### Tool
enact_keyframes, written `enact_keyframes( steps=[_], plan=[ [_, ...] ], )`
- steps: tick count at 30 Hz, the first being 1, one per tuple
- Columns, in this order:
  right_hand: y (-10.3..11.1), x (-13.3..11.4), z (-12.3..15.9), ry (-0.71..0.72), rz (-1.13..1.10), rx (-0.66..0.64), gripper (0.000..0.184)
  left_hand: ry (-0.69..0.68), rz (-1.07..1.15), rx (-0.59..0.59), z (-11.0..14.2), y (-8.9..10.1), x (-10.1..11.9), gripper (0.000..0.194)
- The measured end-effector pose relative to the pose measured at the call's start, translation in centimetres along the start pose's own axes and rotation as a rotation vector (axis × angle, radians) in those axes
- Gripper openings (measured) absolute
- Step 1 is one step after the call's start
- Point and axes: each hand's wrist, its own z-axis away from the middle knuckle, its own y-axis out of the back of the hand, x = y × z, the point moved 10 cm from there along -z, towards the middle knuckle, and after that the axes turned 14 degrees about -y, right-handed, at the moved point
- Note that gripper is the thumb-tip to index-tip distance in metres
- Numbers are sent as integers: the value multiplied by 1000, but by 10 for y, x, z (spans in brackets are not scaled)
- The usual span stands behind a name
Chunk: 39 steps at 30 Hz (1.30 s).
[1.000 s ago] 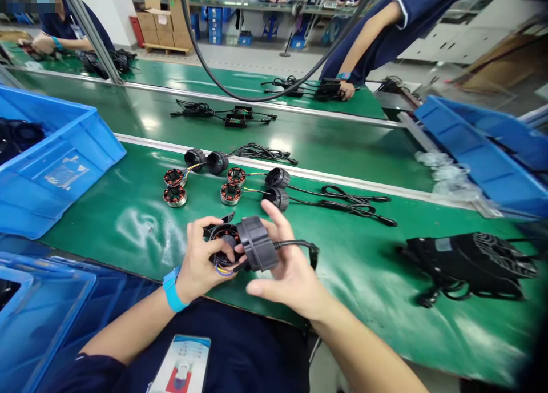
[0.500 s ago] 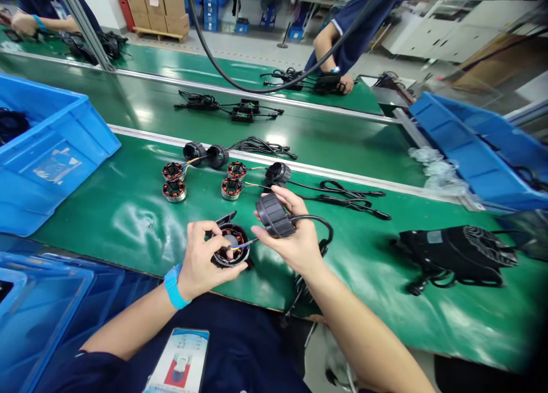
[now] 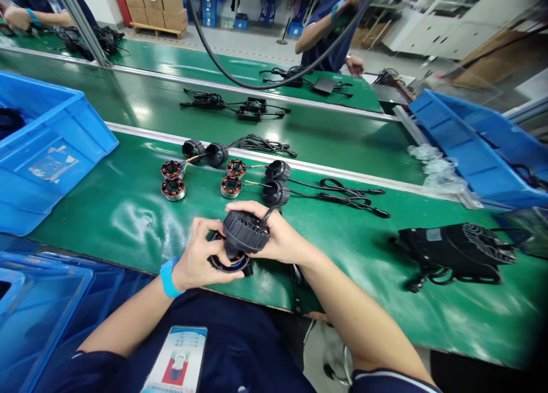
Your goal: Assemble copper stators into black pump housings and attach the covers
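Observation:
My left hand (image 3: 197, 257) grips a round black motor base (image 3: 229, 263) with copper windings, resting on the green mat (image 3: 128, 216) near its front edge. Directly over that base my right hand (image 3: 280, 240) holds a ribbed black round cap (image 3: 245, 231), its fingers wrapped round it. The cap's black cable runs down past my right wrist and off the mat's edge. The windings are mostly hidden under the cap.
Several copper-wound stators (image 3: 173, 188) and black caps with cables (image 3: 276, 192) lie further back on the mat. Blue bins stand left (image 3: 47, 153), near left (image 3: 38, 313) and right (image 3: 475, 147). A black fan unit (image 3: 454, 253) lies right. Other people work beyond the conveyor (image 3: 257, 130).
My right hand has brought the black cap from the right down and leftward onto the motor base held in my left hand. The person across the conveyor has let go of the parts.

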Motion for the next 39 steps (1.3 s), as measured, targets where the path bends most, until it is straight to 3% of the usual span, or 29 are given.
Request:
enact_keyframes(
  steps=[2,5,8,11,14,16,18,21,24,26,28,30,31,32,34,36,39],
  plan=[
    [-2,2,-3,-3,-5,-24,75,-42,-28,-2,-1,5,-2,33],
    [4,11,-2,-73,109,77,84,-207,-220,18,-2,17,10,27],
    [12,20,5,-163,216,197,82,-343,-363,-60,-2,15,22,23],
    [16,21,10,-182,266,236,88,-428,-358,-154,-5,10,29,19],
    [17,15,10,-118,248,181,87,-470,-283,-253,-8,6,26,18],
    [17,6,9,-22,251,131,76,-456,-201,-305,-11,7,19,18],
    [16,2,7,50,238,74,80,-419,-117,-348,-14,9,10,20],
    [14,9,3,41,133,-26,95,-392,-23,-409,-17,8,2,22],
    [6,13,0,23,80,-140,92,-413,22,-447,-19,9,1,19],
    [0,10,-1,33,111,-202,90,-433,23,-373,-24,20,4,17],
    [-5,4,-3,24,168,-245,88,-406,-29,-165,-37,44,6,23],
    [-9,-1,-4,-6,225,-278,85,-307,-150,8,-50,63,7,45],
    [-11,-3,-5,-17,249,-292,83,-262,-223,15,-56,64,10,61],
    [-13,-4,-4,-18,273,-305,82,-239,-292,-43,-62,57,15,77],
    [-14,-3,-3,-5,328,-282,81,-272,-370,-274,-70,28,27,97],
    [-14,4,1,9,366,-231,96,-316,-361,-477,-66,-1,35,97],
    [-18,23,8,-6,328,-155,129,-267,-322,-548,-57,-18,29,90]
  ],
)
